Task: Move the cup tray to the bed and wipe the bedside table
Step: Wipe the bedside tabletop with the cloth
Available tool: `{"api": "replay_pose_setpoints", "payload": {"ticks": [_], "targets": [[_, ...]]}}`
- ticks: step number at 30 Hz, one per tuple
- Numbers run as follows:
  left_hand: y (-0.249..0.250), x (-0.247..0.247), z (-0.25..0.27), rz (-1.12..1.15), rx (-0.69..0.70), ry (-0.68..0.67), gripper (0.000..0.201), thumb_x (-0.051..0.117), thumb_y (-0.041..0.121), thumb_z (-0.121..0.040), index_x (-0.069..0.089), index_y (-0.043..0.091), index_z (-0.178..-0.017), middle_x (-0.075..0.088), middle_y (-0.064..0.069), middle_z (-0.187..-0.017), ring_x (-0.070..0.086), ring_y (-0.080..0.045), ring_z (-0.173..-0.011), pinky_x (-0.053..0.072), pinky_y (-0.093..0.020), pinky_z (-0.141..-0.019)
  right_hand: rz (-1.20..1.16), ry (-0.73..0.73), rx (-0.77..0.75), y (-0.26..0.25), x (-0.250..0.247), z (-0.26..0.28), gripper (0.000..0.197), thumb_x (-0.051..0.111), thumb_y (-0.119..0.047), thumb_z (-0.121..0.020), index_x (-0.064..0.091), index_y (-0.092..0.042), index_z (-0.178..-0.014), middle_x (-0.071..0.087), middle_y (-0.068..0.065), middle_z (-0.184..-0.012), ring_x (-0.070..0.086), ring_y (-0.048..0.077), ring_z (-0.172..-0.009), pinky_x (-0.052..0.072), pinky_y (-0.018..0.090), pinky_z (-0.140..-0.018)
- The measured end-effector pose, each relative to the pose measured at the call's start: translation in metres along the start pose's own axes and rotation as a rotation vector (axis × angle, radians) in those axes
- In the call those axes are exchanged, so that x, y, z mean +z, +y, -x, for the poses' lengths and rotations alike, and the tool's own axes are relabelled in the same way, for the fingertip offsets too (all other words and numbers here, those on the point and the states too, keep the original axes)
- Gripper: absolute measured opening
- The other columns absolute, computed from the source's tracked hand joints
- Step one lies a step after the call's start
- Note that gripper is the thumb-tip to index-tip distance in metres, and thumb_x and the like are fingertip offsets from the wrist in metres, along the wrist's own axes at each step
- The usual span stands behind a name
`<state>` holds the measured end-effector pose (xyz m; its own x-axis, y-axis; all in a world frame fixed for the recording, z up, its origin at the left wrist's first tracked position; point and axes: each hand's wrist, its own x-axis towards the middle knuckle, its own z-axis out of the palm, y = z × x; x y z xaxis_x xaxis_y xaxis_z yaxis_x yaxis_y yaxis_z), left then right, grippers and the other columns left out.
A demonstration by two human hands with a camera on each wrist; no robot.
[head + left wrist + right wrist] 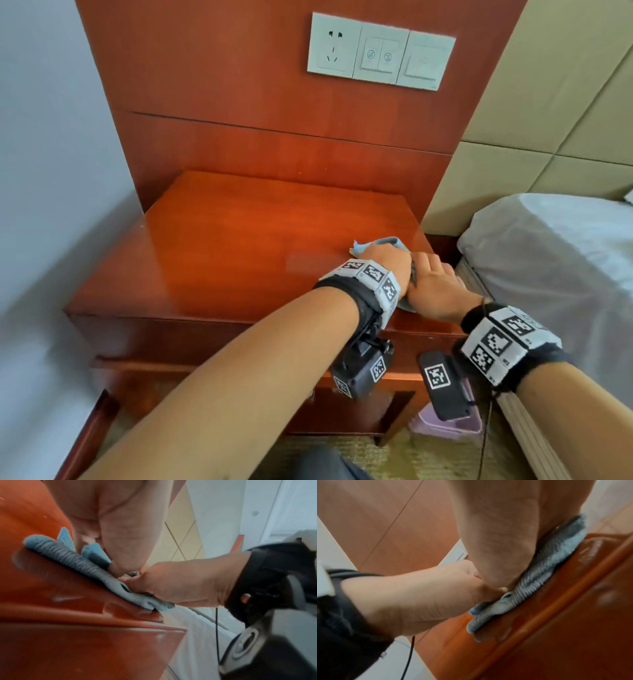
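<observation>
The bedside table [239, 246] is glossy red-brown wood with a bare top. A light blue cloth [380, 244] lies bunched at its front right corner. My left hand [390, 263] and right hand [435, 284] sit side by side on the cloth, touching each other. In the left wrist view the right hand [180, 585] is curled, its thumb pinching the cloth [72, 559] against the wood. In the right wrist view the left hand [428, 595] is curled the same way on the cloth [547, 563]. The cup tray is out of view.
The bed [548, 246], under a white sheet, stands just right of the table, with a padded beige headboard [548, 120] behind it. A socket and switch panel [380, 51] is on the wooden back wall. A pink bin [445, 425] sits on the floor under the table's right side.
</observation>
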<state>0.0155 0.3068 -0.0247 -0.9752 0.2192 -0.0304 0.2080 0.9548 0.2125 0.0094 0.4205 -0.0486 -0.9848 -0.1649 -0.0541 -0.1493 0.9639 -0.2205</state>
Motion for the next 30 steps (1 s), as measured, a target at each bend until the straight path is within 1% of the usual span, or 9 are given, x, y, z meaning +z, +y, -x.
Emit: {"api": "replay_pose_setpoints", "payload": {"ticks": [4,6,10,14,19,22,24,28,30], "targets": [[0.033,0.005,-0.003,-0.112,0.085,-0.043,0.020,0.048,0.011,-0.096,0.062,0.007,-0.109,0.065,-0.006,-0.115,0.059,-0.025,-0.116,0.045,-0.028,-0.074,0.022,0.063,0.006,0.028,-0.005,0.016,0.041,0.043,-0.034,-0.084,0.044,-0.015,-0.121,0.050,0.011,-0.117,0.046,0.036,-0.111,0.036,0.045,-0.096],[0.033,0.005,0.001,-0.096,0.095,0.041,0.023,0.051,0.015,-0.093,0.062,0.011,-0.113,0.064,-0.007,-0.118,0.060,-0.028,-0.113,0.045,-0.034,-0.085,-0.067,0.121,0.024,0.029,-0.010,0.018,0.037,0.048,-0.029,-0.082,0.046,-0.016,-0.117,0.054,0.010,-0.113,0.050,0.035,-0.107,0.044,0.048,-0.091],[0.011,-0.011,0.004,0.127,0.089,0.231,0.019,0.045,0.020,-0.095,0.055,0.017,-0.110,0.061,-0.006,-0.115,0.057,-0.029,-0.110,0.037,-0.040,-0.086,-0.369,0.297,0.013,0.017,-0.029,0.017,0.029,0.058,-0.035,-0.092,0.051,-0.013,-0.110,0.058,0.001,-0.095,0.056,0.022,-0.088,0.041,0.030,-0.075],[-0.010,-0.037,0.002,0.269,0.110,0.381,0.024,0.042,0.027,-0.097,0.053,0.017,-0.115,0.062,-0.007,-0.115,0.058,-0.030,-0.106,0.041,-0.039,-0.086,-0.543,0.360,0.040,0.002,-0.056,0.007,0.030,0.059,-0.043,-0.088,0.056,-0.014,-0.096,0.061,0.003,-0.090,0.058,0.022,-0.085,0.044,0.033,-0.073],[-0.037,-0.035,0.001,0.374,0.008,0.263,0.034,0.045,0.031,-0.097,0.053,0.012,-0.123,0.065,-0.008,-0.115,0.058,-0.028,-0.109,0.046,-0.035,-0.089,-0.419,0.264,0.120,0.017,-0.057,-0.002,0.032,0.055,-0.043,-0.088,0.052,-0.014,-0.101,0.059,0.005,-0.099,0.058,0.029,-0.102,0.040,0.032,-0.080],[-0.049,-0.017,0.004,0.326,-0.056,0.190,0.034,0.044,0.031,-0.097,0.057,0.012,-0.122,0.064,-0.005,-0.117,0.057,-0.026,-0.113,0.046,-0.037,-0.096,-0.339,0.092,0.179,0.041,-0.034,0.005,0.049,0.052,-0.050,-0.089,0.052,-0.017,-0.125,0.060,0.008,-0.123,0.054,0.030,-0.117,0.040,0.035,-0.093],[-0.055,-0.006,0.006,0.311,-0.079,0.170,0.031,0.044,0.029,-0.097,0.058,0.012,-0.120,0.064,-0.005,-0.118,0.057,-0.025,-0.111,0.047,-0.037,-0.095,-0.360,0.132,0.163,0.049,-0.020,0.011,0.056,0.052,-0.053,-0.088,0.045,-0.024,-0.136,0.051,0.009,-0.135,0.046,0.028,-0.126,0.036,0.038,-0.102],[-0.059,0.003,0.008,0.313,-0.099,0.188,0.029,0.045,0.027,-0.096,0.059,0.014,-0.118,0.060,-0.005,-0.123,0.055,-0.024,-0.115,0.046,-0.036,-0.097,-0.113,0.357,-0.064,0.045,-0.007,0.013,0.070,0.045,-0.067,-0.083,0.022,-0.048,-0.146,0.016,-0.003,-0.158,0.015,0.022,-0.145,0.018,0.049,-0.117],[-0.059,0.003,0.008,0.320,-0.094,0.207,0.028,0.046,0.026,-0.095,0.059,0.015,-0.117,0.059,-0.005,-0.123,0.055,-0.024,-0.114,0.046,-0.036,-0.097,0.035,0.317,-0.222,0.035,-0.002,0.009,0.064,0.040,-0.068,-0.085,0.023,-0.051,-0.145,0.011,-0.009,-0.161,0.006,0.017,-0.149,0.009,0.052,-0.118]]}}
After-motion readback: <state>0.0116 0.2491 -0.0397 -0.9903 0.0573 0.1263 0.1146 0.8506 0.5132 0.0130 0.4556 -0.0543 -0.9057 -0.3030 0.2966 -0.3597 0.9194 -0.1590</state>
